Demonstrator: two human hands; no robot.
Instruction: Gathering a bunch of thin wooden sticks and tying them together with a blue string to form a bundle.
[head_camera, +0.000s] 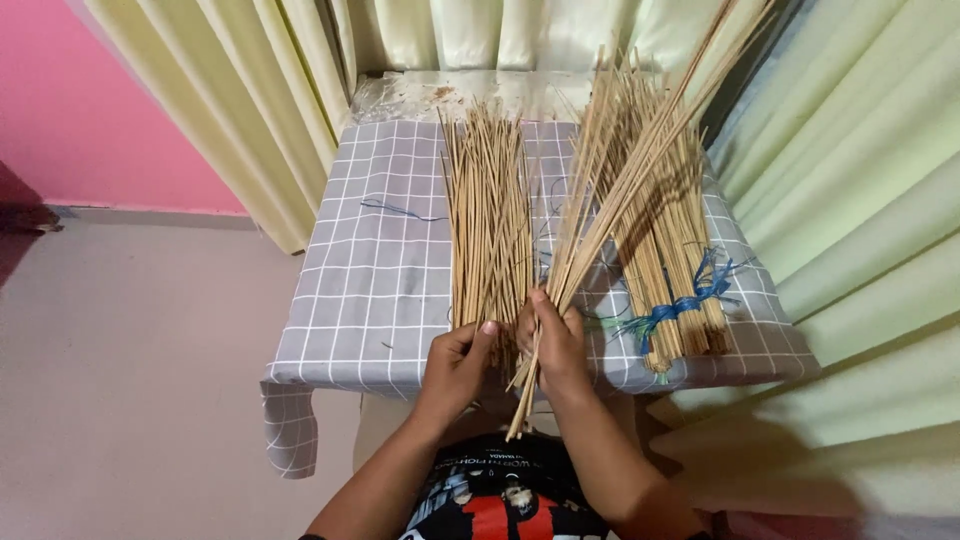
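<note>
- Far left: pink wall (70, 100) above a pale floor (130, 380), bare of furniture as far as visible.
- Next along: cream curtain (260, 90) hanging in folds behind a small table (370, 290) covered by a grey cloth with a white grid; one cloth corner drooping off the near-left edge.
- On the cloth, left of centre: loose blue thread (400, 210), well apart from the sticks.
- Centre of the table: flat pile of thin sticks (490, 220), long axis running away from the body, far ends fanned slightly.
- Near edge: left hand (458, 362), fingers curled around the near ends of that pile.
- Just beside it: right hand (556, 345), fingers clamped on a held bunch of sticks (625, 165), tilted, long axis rising up and to the right, near ends poking down past the table edge.
- Further right: tied bundle (672, 250) lying on the cloth, bound near its near end with blue string (690, 300).
- Far right: pale green curtain (860, 200).
</note>
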